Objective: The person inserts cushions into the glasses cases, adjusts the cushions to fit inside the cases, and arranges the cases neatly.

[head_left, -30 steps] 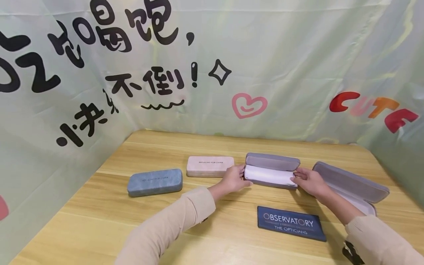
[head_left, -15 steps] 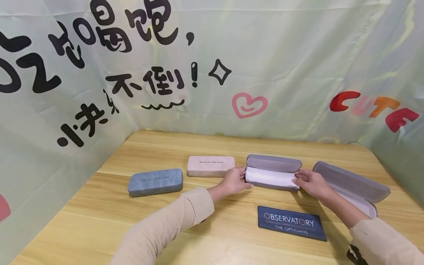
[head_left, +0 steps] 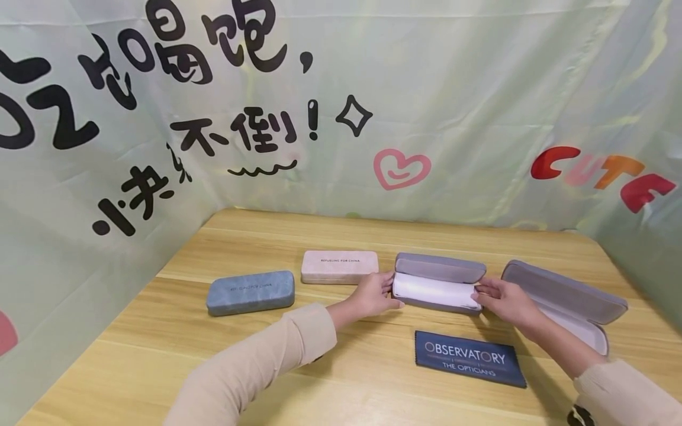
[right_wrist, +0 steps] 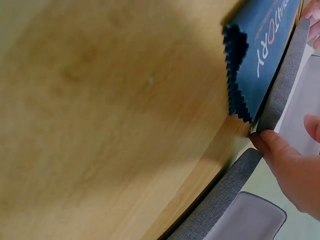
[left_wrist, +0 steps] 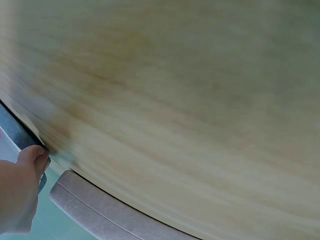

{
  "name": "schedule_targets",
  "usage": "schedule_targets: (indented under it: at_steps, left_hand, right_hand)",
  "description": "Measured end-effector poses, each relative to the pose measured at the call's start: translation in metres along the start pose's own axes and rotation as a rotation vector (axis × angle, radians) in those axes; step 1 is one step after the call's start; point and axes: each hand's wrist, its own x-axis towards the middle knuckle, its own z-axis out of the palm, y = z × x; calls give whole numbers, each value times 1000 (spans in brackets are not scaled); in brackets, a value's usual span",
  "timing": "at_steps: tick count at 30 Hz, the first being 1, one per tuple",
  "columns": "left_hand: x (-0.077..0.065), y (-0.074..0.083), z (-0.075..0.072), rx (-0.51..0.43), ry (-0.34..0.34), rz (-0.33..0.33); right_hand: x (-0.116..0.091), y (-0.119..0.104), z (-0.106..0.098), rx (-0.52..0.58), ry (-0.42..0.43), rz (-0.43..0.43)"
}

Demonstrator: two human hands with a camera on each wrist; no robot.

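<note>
In the head view, a grey glasses case (head_left: 439,271) stands open at the middle right, lid tipped back, its inside (head_left: 431,290) pale white. My left hand (head_left: 369,296) holds its left end, thumb toward the front. At its right end, my right hand (head_left: 507,300) pinches the side wall. The right wrist view shows the fingers of this hand (right_wrist: 292,167) at the corner of the case's grey fabric edge (right_wrist: 287,82). In the left wrist view, my left hand (left_wrist: 20,187) grips the other end of the case (left_wrist: 15,132).
Another open grey case (head_left: 565,293) is just right of my right hand. A closed pink case (head_left: 338,266) sits beside my left hand, and a closed blue case (head_left: 250,293) is farther left. Nearer me lies a dark blue lens cloth (head_left: 469,358). Printed curtains (head_left: 469,106) surround the table.
The open case between my hands has shifted slightly toward me, both hands moving with it. The other cases and the blue cloth have stayed in place.
</note>
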Motion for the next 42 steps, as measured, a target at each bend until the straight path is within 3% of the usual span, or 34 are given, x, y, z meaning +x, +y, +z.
schedule_targets:
  at_steps: [5, 13, 19, 27, 38, 42]
  left_hand:
    - [-3, 0, -1, 35, 12, 8]
    - [-3, -4, -3, 188, 85, 69]
    - [1, -12, -9, 261, 13, 62]
    - [12, -17, -14, 263, -69, 31]
    - [18, -18, -14, 239, -81, 29]
    - [18, -16, -13, 221, -96, -5]
  right_hand:
    - [-3, 2, 0, 9, -9, -7]
    - [-2, 5, -6, 65, -15, -7]
    - [7, 4, -13, 86, -43, 26]
    - [22, -1, -17, 92, -111, 78]
    - [34, -4, -17, 136, -204, 83]
    - [37, -4, -19, 168, -234, 97]
